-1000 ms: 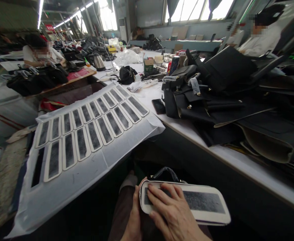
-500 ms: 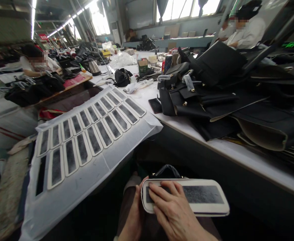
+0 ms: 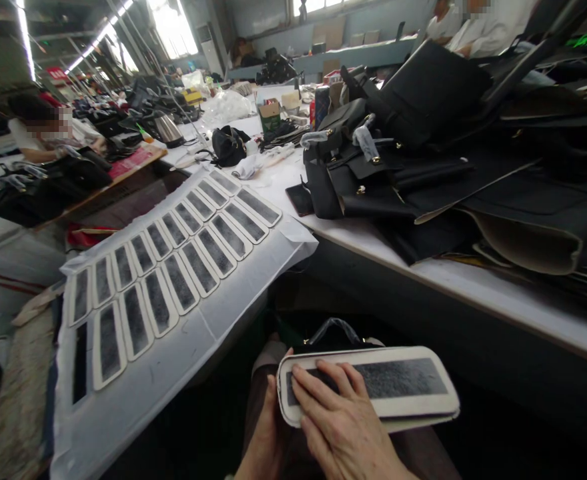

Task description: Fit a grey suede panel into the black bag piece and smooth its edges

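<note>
On my lap lies a black handbag, its handle (image 3: pixel 341 325) wrapped in clear plastic and standing up at the far side. A cream oblong panel (image 3: pixel 403 379) with rounded corners and a dark central strip covers the side of the bag facing me. My left hand (image 3: pixel 268 427) grips the bag's left end, its fingers partly hidden behind it. Stretched flat across the panel's left half, my right hand (image 3: pixel 341 413) presses with its fingertips near the left end of the dark strip.
Two rows of similar cream panels (image 3: pixel 153 303) lie on a plastic-covered board (image 3: pixel 173 367) at left. Black bags and leather pieces (image 3: pixel 423 167) are heaped on the white table (image 3: pixel 473 293) at right. A phone (image 3: pixel 299 199) lies at its edge. People work at far left and far right.
The view has shifted, so the board and table sit slightly lower and further left. My right hand stays flat on the panel, and my left hand keeps its hold on the bag.
</note>
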Available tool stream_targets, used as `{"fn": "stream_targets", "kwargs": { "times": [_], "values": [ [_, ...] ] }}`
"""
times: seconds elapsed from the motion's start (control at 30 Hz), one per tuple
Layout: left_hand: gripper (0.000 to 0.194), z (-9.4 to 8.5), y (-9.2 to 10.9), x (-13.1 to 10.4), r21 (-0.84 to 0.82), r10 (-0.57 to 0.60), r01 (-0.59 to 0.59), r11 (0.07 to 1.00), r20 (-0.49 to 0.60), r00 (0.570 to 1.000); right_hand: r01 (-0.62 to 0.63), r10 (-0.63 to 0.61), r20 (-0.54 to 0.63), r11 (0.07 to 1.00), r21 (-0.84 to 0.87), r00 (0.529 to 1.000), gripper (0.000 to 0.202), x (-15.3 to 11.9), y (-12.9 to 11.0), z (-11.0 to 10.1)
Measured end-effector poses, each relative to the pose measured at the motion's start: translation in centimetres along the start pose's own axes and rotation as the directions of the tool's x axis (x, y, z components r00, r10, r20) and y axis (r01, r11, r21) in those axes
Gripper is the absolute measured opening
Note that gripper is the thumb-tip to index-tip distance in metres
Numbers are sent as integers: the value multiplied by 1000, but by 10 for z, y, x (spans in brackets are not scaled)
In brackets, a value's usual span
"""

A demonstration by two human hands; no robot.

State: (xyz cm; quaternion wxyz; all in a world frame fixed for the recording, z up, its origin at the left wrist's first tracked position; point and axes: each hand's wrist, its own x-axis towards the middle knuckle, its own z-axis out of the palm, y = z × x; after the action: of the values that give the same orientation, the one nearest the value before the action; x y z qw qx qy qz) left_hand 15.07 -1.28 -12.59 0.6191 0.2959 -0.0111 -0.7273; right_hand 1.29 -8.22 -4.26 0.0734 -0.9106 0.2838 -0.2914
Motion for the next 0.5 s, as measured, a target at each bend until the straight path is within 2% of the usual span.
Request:
{"fn": "stream_targets", "kwargs": {
  "times": [0.13,0.37,0.5],
  "values": [
    [51,4,3,-2,-28,6,-7,1000,-39,999,-22,21,-33,1000,-9,999,26,2,0,2],
    [48,-4,4,0,-71,15,-10,997,60,998,-29,29,-64,1000,-6,998,27,3,2,1],
    [46,-2,6,1,-72,2,2,997,57,998,-30,28,-62,999,-19,998,27,3,2,1]
  ]
}}
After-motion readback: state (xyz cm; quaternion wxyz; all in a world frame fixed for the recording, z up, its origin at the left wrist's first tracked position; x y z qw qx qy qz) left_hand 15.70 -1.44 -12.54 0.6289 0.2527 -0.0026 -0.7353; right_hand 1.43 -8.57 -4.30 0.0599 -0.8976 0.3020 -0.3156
